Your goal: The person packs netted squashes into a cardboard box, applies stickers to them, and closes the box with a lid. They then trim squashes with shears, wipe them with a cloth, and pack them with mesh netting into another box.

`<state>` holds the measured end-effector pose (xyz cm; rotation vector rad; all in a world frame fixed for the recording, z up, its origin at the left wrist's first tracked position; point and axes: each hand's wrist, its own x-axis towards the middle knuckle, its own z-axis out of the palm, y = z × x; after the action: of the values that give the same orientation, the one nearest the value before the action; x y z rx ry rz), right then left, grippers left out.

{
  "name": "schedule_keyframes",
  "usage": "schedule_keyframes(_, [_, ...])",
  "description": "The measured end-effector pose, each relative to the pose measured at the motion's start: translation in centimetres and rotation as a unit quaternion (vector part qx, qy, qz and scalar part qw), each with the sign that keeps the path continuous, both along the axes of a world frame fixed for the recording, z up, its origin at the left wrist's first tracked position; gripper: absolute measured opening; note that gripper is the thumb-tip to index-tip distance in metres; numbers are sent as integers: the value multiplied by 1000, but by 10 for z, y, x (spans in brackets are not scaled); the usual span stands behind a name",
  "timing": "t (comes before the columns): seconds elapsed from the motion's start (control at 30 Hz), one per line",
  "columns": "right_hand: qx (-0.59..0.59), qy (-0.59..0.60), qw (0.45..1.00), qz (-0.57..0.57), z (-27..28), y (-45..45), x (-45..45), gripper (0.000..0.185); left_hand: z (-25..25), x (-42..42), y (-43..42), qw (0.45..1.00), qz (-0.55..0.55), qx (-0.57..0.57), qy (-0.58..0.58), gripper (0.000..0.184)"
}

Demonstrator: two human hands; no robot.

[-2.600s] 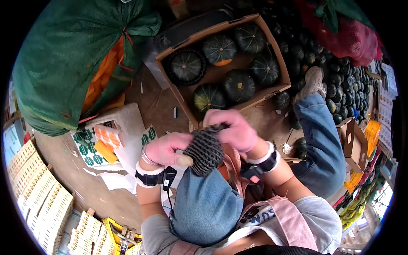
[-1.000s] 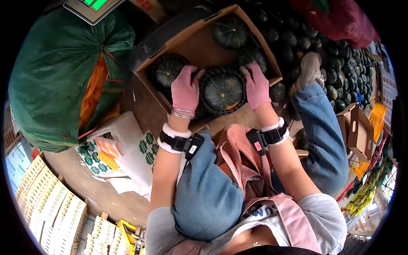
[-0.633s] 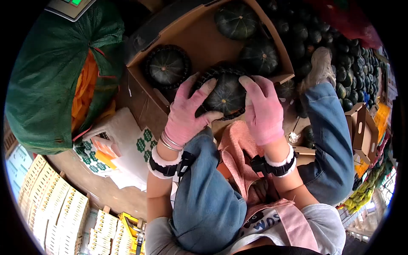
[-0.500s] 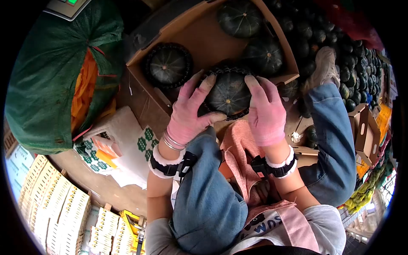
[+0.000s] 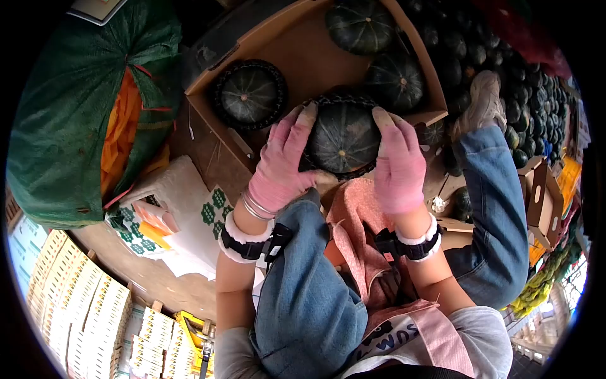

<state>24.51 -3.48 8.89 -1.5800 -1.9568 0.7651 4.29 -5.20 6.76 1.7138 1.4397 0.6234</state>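
A dark green kabocha squash (image 5: 343,138) is between my two pink-gloved hands, over the near side of an open cardboard box. A dark foam net shows around its edge. My left hand (image 5: 283,161) clasps the squash's left side, thumb at the lower edge. Against the right side lies my right hand (image 5: 399,163), fingers pointing away from me. Inside the box, a netted kabocha (image 5: 249,95) sits on the left. Two more, an upper kabocha (image 5: 361,26) and a lower kabocha (image 5: 395,82), sit on the right.
The cardboard box (image 5: 218,60) stands in front of me. Many kabochas (image 5: 536,117) are heaped at the right, beyond my shoe. A green sack (image 5: 69,126) with orange material bulges at the left. Flattened printed cartons (image 5: 82,290) are stacked at lower left.
The held squash has shifted slightly and looks a little larger. My right hand has moved a bit rightward with it, and both hands remain on its sides.
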Motion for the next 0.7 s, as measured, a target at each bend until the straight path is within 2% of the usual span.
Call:
schedule_keyframes(0.03, [-1,7,1000,4,-2,1,1,45,1,0,0,1000,1,-3,0,102])
schedule_keyframes(0.13, [-128,58,987,-74,14,7,-5,54,2,0,-1,1000,0,-11,5,105])
schedule_keyframes(0.23, [-99,-16,995,-25,8,21,-13,67,0,-1,1,1000,-8,-8,13,109])
schedule_keyframes(0.27, [-122,49,991,-19,3,23,-16,58,0,-1,1,1000,-8,-5,12,109])
schedule_keyframes(0.37, [-88,55,995,-7,-7,24,-18,48,-1,-2,-1,1000,-7,2,-1,108])
schedule_keyframes(0.47, [-128,137,982,-36,-20,26,-15,41,2,0,-2,1000,-1,-5,-2,106])
schedule_keyframes(0.7, [-215,173,961,16,-6,27,-5,43,1,2,-2,1000,8,-2,5,104])
